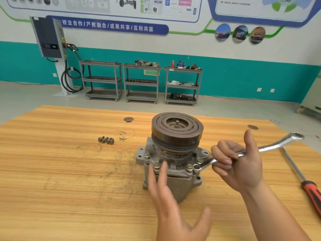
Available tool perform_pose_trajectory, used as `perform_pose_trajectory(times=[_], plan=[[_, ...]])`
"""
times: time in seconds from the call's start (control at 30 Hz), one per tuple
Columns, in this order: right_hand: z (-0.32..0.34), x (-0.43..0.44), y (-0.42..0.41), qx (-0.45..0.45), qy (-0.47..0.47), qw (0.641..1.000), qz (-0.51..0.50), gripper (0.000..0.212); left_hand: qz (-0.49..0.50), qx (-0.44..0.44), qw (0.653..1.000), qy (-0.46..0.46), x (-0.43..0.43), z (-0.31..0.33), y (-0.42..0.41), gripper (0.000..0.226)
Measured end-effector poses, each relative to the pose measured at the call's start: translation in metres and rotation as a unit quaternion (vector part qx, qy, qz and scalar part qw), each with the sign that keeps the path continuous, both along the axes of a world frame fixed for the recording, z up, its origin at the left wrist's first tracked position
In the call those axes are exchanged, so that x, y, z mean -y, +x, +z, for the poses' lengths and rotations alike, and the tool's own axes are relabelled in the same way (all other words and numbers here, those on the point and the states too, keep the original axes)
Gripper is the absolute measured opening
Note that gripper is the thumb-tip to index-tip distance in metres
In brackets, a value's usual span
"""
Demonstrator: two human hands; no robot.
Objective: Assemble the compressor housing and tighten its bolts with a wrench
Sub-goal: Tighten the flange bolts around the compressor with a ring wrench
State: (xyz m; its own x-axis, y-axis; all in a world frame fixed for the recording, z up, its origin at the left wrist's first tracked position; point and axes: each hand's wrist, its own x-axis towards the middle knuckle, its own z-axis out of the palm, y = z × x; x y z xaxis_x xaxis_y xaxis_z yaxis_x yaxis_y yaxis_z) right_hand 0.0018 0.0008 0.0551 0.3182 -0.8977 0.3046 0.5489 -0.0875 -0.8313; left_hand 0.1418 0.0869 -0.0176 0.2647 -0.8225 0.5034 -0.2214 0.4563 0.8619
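Note:
The grey compressor housing [175,181] stands upright on the wooden table [69,180], with a dark grooved pulley [177,129] on top. Several bolts stick up from its flange, among them a front left bolt [156,165] and a front right bolt [189,166]. My right hand [239,164] grips the middle of a silver ring wrench [271,146], thumb raised. The wrench's near ring sits at the front right bolt. My left hand [166,197] is flat, its straight fingers pressing on the housing's front left side near the front left bolt.
Loose bolts [106,140] lie on the table to the left of the housing. A screwdriver with a red and black handle [311,190] lies at the right edge. Three grey carts [141,82] and a wall charger [48,37] stand against the far wall.

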Motion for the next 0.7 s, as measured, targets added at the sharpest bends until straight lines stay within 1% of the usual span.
perform_pose_trajectory(times=[0.07,0.13,0.2,0.23,0.3,0.33,0.4,0.43,0.5,0.57,0.6,0.7], plan=[[0.001,0.008,-0.003,-0.010,-0.005,1.000,0.000,0.064,-0.007,0.044,0.998,-0.034,-0.003,-0.005,0.010,0.097],[0.002,0.014,-0.006,0.006,-0.011,1.000,-0.003,0.063,-0.008,0.070,0.995,-0.070,0.001,-0.008,0.029,0.093],[0.003,0.020,-0.010,0.049,-0.002,0.999,0.012,0.061,0.010,0.045,0.996,-0.077,0.013,-0.007,0.052,0.083],[0.003,0.022,-0.011,0.071,0.008,0.997,0.018,0.060,0.025,0.014,0.997,-0.067,0.021,-0.004,0.064,0.075],[0.005,0.027,-0.013,0.091,0.034,0.995,-0.007,0.058,0.041,-0.058,0.997,-0.026,0.044,0.003,0.080,0.056],[0.005,0.029,-0.013,0.097,0.051,0.994,-0.030,0.058,0.030,-0.083,0.996,0.003,0.056,0.008,0.084,0.043],[0.004,0.033,-0.013,0.116,0.081,0.988,-0.063,0.058,-0.022,-0.104,0.991,0.086,0.081,0.017,0.089,0.019],[0.002,0.034,-0.013,0.124,0.090,0.986,-0.070,0.058,-0.062,-0.110,0.984,0.123,0.090,0.021,0.089,0.019],[-0.002,0.035,-0.014,0.127,0.100,0.984,-0.074,0.059,-0.144,-0.168,0.961,0.165,0.104,0.022,0.091,0.024],[-0.004,0.034,-0.016,0.114,0.100,0.986,-0.072,0.059,-0.198,-0.249,0.931,0.178,0.111,0.023,0.092,0.028],[-0.004,0.034,-0.017,0.108,0.097,0.987,-0.070,0.060,-0.218,-0.276,0.919,0.177,0.113,0.023,0.093,0.030],[-0.002,0.033,-0.020,0.087,0.084,0.991,-0.064,0.056,-0.264,-0.288,0.903,0.177,0.122,0.022,0.096,0.029]])
